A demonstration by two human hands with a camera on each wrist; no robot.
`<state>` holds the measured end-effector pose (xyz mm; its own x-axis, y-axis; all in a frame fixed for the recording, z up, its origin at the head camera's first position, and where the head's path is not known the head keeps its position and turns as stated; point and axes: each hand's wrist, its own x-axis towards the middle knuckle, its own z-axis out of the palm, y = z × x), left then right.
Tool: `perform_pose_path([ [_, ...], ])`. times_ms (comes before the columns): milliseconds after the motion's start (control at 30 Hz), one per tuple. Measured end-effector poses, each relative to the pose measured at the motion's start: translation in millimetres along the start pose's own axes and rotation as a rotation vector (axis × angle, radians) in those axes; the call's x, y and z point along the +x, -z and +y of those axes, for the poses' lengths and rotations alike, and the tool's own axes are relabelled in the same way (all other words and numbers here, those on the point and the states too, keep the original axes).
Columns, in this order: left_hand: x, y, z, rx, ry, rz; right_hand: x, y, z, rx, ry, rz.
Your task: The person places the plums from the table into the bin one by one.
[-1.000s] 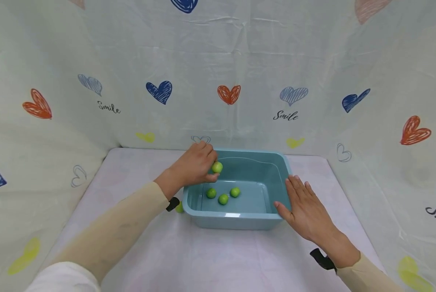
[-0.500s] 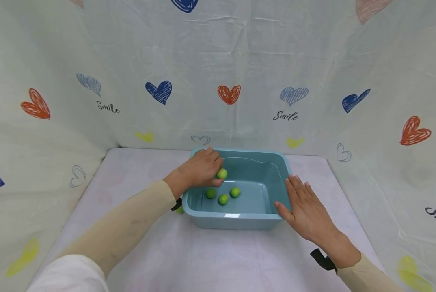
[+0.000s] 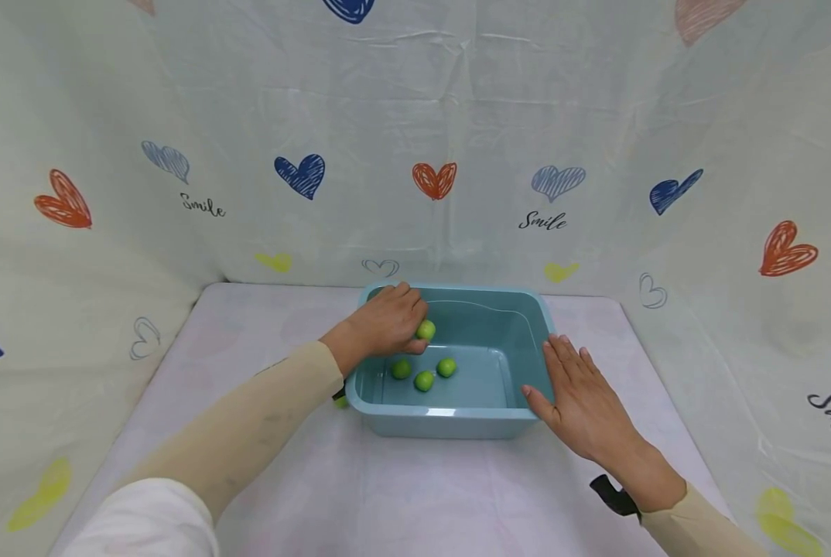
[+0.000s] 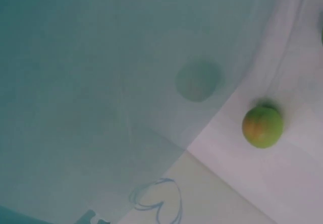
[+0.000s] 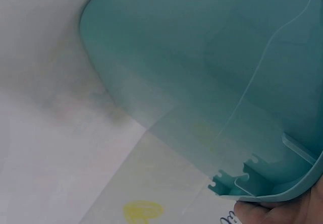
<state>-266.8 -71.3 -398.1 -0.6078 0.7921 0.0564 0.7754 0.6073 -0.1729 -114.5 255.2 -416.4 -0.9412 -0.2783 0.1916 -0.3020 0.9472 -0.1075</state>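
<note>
My left hand (image 3: 390,319) reaches over the left side of a blue-green plastic basin (image 3: 450,424). Between its thumb and fingers it pinches a small round green fruit (image 3: 426,330), partly covered by the hand. Three similar green fruits (image 3: 424,381) lie together on the basin floor. My right hand (image 3: 589,402) rests on the basin's right rim with straight fingers, its thumb near the front corner. In the right wrist view, fingertips (image 5: 270,214) show against the rim at the lower right. Neither the left hand nor its fruit shows in the left wrist view.
Outside the basin's left wall, another green fruit (image 4: 262,126) with an orange blush lies on the white tablecloth (image 3: 429,495); the glossy wall mirrors it. One more peeks in at that view's right edge. A heart-printed curtain (image 3: 374,100) encloses the table's back and sides.
My left hand has moved right and slightly down over the basin, carrying the pinched fruit. The right hand, the basin and the three fruits inside have stayed in place.
</note>
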Motion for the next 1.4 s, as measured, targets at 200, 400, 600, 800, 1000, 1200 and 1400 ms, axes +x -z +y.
perform_pose_path([
  [200, 1.9, -1.1, -1.3, 0.011, 0.025, -0.032, 0.6, 0, 0, 0.001, 0.002, 0.001],
  [400, 0.8, 0.2, -1.3, 0.018, 0.03, -0.032, 1.0, -1, 0, 0.004, 0.0, -0.002],
  [600, -0.5, 0.4, -0.1, 0.038, 0.037, -0.017, 0.8, 0, -1, 0.018, -0.004, -0.009],
  [800, -0.8, 1.9, 0.5, 0.024, 0.057, -0.03, 0.7, 0, 0, 0.021, -0.001, -0.006],
  [1000, -9.0, 16.7, 0.0, -0.048, 0.105, -0.023, 0.4, 0, 0, 0.017, -0.007, -0.01],
  [1200, -36.7, 37.0, -11.4, -0.134, 0.207, 0.14, 0.1, 0, 0, 0.02, -0.011, -0.01],
  [1400, -79.0, 35.5, -25.4, -0.202, 0.363, 0.237, -0.2, 2, 0, 0.023, -0.014, -0.016],
])
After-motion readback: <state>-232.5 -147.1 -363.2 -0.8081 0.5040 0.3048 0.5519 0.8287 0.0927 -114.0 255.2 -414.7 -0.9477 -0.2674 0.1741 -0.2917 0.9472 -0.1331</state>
